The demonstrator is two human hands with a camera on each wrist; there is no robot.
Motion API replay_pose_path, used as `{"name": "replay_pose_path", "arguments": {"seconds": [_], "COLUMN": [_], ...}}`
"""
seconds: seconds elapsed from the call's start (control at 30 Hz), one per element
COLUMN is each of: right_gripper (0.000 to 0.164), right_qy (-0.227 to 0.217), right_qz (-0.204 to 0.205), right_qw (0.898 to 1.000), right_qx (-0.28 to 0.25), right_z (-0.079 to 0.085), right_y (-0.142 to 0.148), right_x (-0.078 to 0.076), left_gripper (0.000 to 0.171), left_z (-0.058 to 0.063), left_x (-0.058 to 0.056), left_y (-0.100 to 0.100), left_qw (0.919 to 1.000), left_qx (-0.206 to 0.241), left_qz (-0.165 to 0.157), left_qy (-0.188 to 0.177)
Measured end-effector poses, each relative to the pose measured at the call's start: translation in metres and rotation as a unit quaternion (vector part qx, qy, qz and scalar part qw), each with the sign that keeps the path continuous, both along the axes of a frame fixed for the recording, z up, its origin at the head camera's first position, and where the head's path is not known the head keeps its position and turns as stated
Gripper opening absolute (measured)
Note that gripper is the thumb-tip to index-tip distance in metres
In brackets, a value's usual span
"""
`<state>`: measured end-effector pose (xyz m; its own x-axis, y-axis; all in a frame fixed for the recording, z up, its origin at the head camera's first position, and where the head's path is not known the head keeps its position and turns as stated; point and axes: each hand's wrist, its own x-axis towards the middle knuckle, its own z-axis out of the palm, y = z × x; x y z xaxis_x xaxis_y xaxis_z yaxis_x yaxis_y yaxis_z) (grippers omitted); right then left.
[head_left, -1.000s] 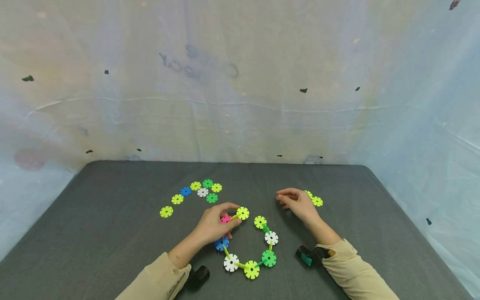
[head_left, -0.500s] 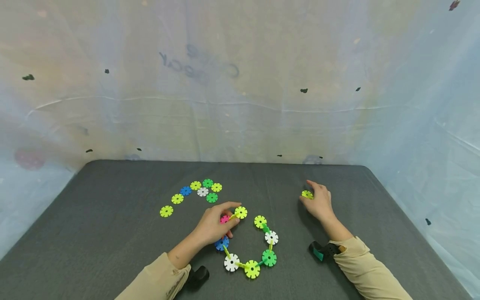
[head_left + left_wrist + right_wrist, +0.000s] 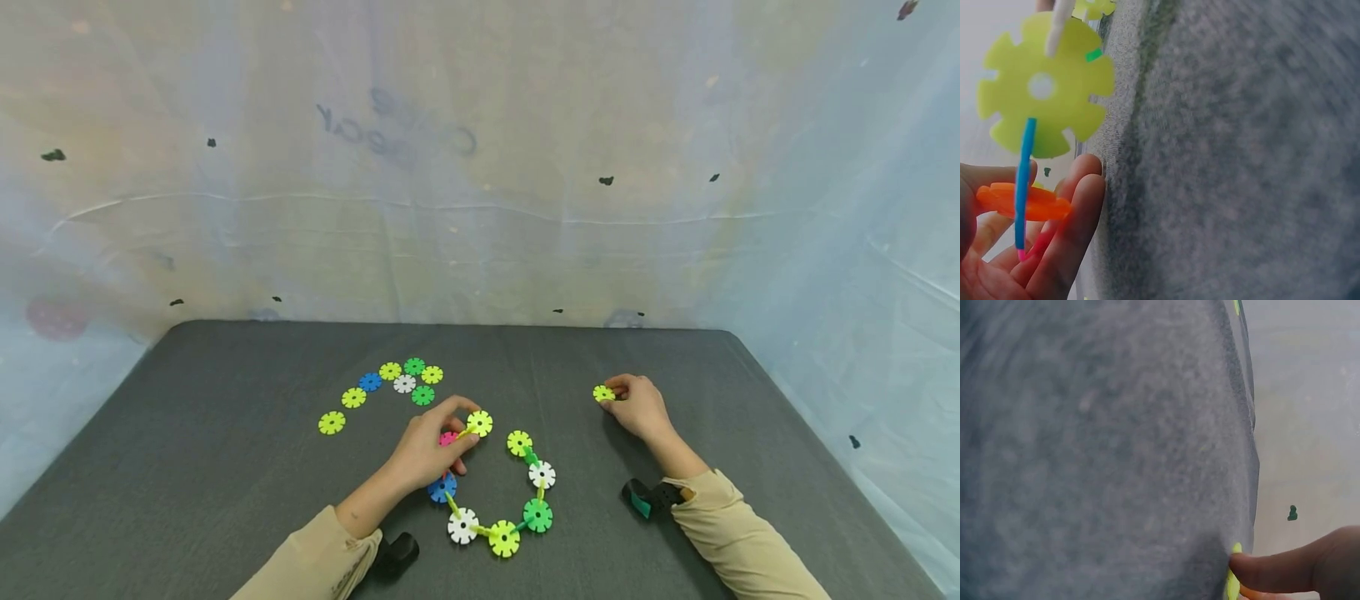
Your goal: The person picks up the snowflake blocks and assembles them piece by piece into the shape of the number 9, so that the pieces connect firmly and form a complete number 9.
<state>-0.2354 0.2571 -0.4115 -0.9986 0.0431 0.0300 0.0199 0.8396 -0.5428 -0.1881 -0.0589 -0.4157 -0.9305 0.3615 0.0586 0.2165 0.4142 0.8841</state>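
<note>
An open ring of notched plastic discs, slotted edge to edge, lies at the front middle of the table. My left hand (image 3: 427, 450) grips its left side near a pink disc (image 3: 447, 438), with a yellow end disc (image 3: 480, 423) showing by the thumb. In the left wrist view an orange disc (image 3: 1029, 202) sits between thumb and fingers, crossed by a blue disc (image 3: 1024, 187). Across a gap stands the other yellow end disc (image 3: 519, 442). Off to the right, my right hand (image 3: 637, 407) pinches a loose yellow disc (image 3: 603, 392) by its edge; its thumb (image 3: 1272, 572) presses on that disc.
Loose discs, among them a blue disc (image 3: 370, 382), a white disc (image 3: 405, 384) and a green disc (image 3: 423, 395), lie flat at the back left. A dark grey cloth covers the table (image 3: 225, 467). Pale sheeting (image 3: 480, 250) hangs behind its far edge.
My right hand has moved right to the loose yellow discs, and now pinches one, shifted slightly left. My left hand stays on the ring, its end disc moved slightly left.
</note>
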Motion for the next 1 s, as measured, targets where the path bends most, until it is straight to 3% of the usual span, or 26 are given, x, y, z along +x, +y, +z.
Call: {"name": "replay_pose_path", "arguments": {"seconds": [0.37,0.7,1.0], "right_gripper": [0.023,0.021,0.019], "right_qy": [0.017,0.051,0.032], "right_qz": [-0.016,0.106,0.148], "right_qw": [0.997,0.969,0.954], "right_qx": [-0.080,-0.216,-0.258], "right_z": [0.000,0.002,0.000], "right_y": [-0.008,-0.031,-0.051], "right_x": [0.000,0.009,0.011], "left_gripper": [0.034,0.034,0.033], "left_z": [0.000,0.001,0.003], "left_x": [0.000,0.000,0.000], "left_y": [0.001,0.003,0.005], "left_qw": [1.0000,0.9999,0.9993], "left_qx": [-0.002,-0.004,0.003], "left_qz": [0.001,0.014,0.035], "left_qy": [0.005,0.008,0.011]}}
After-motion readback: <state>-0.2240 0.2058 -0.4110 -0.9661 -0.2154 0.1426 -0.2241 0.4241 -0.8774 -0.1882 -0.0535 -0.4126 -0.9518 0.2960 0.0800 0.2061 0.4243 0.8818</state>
